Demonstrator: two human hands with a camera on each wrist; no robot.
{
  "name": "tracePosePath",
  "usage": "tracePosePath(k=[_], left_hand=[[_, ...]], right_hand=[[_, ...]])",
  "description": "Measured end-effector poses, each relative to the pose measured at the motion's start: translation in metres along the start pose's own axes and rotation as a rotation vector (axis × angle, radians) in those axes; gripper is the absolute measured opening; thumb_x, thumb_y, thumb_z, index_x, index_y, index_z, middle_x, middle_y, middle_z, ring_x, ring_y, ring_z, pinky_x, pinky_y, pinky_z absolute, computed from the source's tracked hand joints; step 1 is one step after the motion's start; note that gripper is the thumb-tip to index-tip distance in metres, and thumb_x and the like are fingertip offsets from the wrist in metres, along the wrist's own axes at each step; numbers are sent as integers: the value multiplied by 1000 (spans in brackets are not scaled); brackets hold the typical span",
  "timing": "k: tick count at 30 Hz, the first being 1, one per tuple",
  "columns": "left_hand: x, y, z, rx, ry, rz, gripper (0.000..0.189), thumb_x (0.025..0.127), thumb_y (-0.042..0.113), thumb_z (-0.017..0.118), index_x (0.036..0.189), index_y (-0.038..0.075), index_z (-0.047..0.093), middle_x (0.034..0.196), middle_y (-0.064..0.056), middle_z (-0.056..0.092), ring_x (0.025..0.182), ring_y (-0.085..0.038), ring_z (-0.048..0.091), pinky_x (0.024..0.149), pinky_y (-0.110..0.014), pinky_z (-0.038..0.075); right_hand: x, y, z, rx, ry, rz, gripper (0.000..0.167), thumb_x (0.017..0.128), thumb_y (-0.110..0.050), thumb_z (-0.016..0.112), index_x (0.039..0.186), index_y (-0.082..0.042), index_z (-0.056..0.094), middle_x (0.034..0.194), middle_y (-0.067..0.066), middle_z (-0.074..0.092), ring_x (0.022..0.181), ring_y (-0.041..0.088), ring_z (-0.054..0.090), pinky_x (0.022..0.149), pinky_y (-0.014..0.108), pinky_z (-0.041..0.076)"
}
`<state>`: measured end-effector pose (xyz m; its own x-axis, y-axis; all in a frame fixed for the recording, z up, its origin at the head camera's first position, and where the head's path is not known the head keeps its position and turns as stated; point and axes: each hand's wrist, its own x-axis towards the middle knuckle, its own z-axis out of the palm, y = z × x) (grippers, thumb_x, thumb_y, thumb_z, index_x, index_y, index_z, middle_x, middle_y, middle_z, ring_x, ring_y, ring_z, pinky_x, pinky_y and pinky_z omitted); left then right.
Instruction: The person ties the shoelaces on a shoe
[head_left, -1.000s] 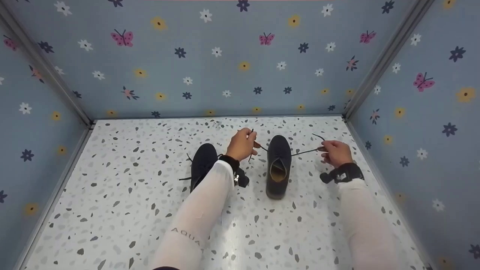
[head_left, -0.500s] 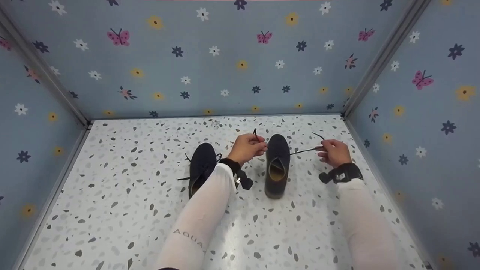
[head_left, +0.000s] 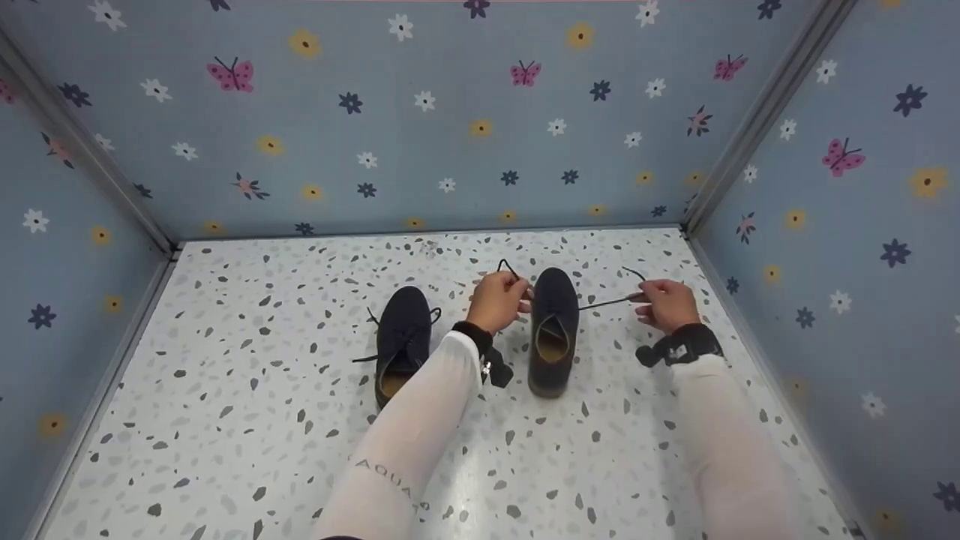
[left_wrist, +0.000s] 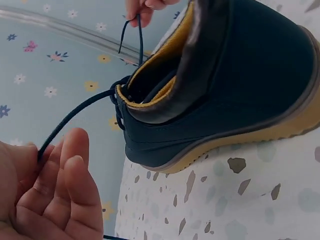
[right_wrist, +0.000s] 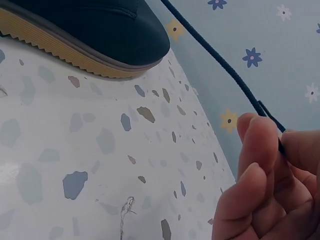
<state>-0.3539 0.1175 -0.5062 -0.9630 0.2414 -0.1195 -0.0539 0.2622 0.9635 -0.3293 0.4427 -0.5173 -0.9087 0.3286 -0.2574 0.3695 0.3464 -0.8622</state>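
A dark navy shoe (head_left: 553, 300) with a tan lining and yellowish sole stands between my hands, toe toward the back wall. On its left side my left hand (head_left: 498, 302) pinches one end of its shoelace (left_wrist: 75, 111) between thumb and fingers. Out to the right, my right hand (head_left: 670, 304) pinches the other end of the shoelace (right_wrist: 220, 64), which runs taut from the shoe in the head view. A short tail of lace sticks up past the right fingers. The left wrist view shows the lace crossing at the shoe's opening.
A matching shoe (head_left: 403, 319) with its lace in a bow stands to the left, partly hidden by my left sleeve (head_left: 420, 427). Blue walls (head_left: 450, 75) with flowers and butterflies enclose the speckled white floor (head_left: 247, 337) at the back and both sides.
My left hand has moved in close to the shoe's left side, and the lace there now bends up in a loop above the fingers. The right hand stays nearly still, holding its lace end.
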Motion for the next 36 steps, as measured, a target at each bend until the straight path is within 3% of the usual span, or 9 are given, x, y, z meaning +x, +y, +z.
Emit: tracePosePath(k=[5, 8, 13, 15, 20, 22, 25, 31, 36], left_hand=[[-1, 2, 2, 203, -30, 71, 27, 108, 19, 55, 107, 4, 77, 104, -15, 78, 78, -18, 74, 68, -25, 56], [-2, 2, 2, 326, -41, 144, 27, 108, 18, 56, 108, 4, 79, 101, -14, 79, 69, -11, 66, 69, -27, 53], [-6, 1, 5, 391, -47, 197, 24, 106, 17, 61, 117, 6, 79, 98, -9, 80, 75, -13, 67, 72, -29, 53], [-7, 1, 6, 405, -55, 205, 24, 105, 18, 62, 118, 8, 79, 99, -6, 80, 80, -14, 68, 74, -30, 54], [-9, 2, 7, 447, -64, 266, 21, 105, 19, 62, 107, 10, 81, 96, -4, 79, 81, -15, 68, 77, -32, 54], [-9, 2, 7, 450, -62, 283, 21, 105, 18, 63, 106, 9, 81, 95, -4, 79, 81, -16, 69, 77, -33, 55], [-8, 1, 6, 458, -52, 292, 20, 104, 17, 63, 106, 9, 82, 97, -5, 80, 84, -18, 71, 80, -35, 57], [-9, -2, 6, 455, -34, 252, 20, 103, 18, 66, 112, 11, 81, 108, -5, 81, 100, -21, 74, 94, -39, 58], [-11, -1, 8, 441, -33, 256, 21, 103, 22, 67, 117, 14, 81, 114, -3, 80, 106, -20, 74, 96, -38, 57]], right_hand=[[3, -25, 1, -100, 21, -70, 43, 109, -30, 52, 141, -2, 61, 111, 9, 77, 67, 0, 67, 65, 20, 56], [6, -52, 8, -178, 29, -141, 39, 108, -26, 53, 136, 0, 65, 112, 15, 78, 66, 2, 68, 61, 18, 54], [0, -109, 41, -335, 21, -301, 30, 107, -22, 56, 123, -2, 71, 107, 19, 78, 71, 15, 72, 62, 21, 53], [-6, -130, 58, -384, -41, -394, 28, 107, -22, 58, 122, -3, 73, 106, 19, 78, 77, 22, 73, 67, 25, 55], [-23, -163, 89, -444, -314, -583, 33, 109, -25, 57, 135, -8, 69, 126, 18, 74, 103, 34, 73, 91, 43, 58], [-27, -165, 93, -456, -364, -599, 35, 109, -26, 57, 138, -10, 67, 133, 16, 71, 108, 34, 73, 94, 45, 57], [-28, -159, 90, -465, -340, -585, 31, 109, -25, 58, 134, -11, 70, 129, 15, 72, 106, 35, 73, 85, 41, 57], [-22, -135, 75, -495, -240, -562, 25, 107, -24, 61, 114, -6, 76, 107, 15, 76, 93, 36, 74, 72, 28, 53], [-22, -118, 68, -580, -210, -536, 29, 106, -30, 62, 95, -7, 78, 89, 11, 73, 74, 22, 64, 72, 33, 49]])
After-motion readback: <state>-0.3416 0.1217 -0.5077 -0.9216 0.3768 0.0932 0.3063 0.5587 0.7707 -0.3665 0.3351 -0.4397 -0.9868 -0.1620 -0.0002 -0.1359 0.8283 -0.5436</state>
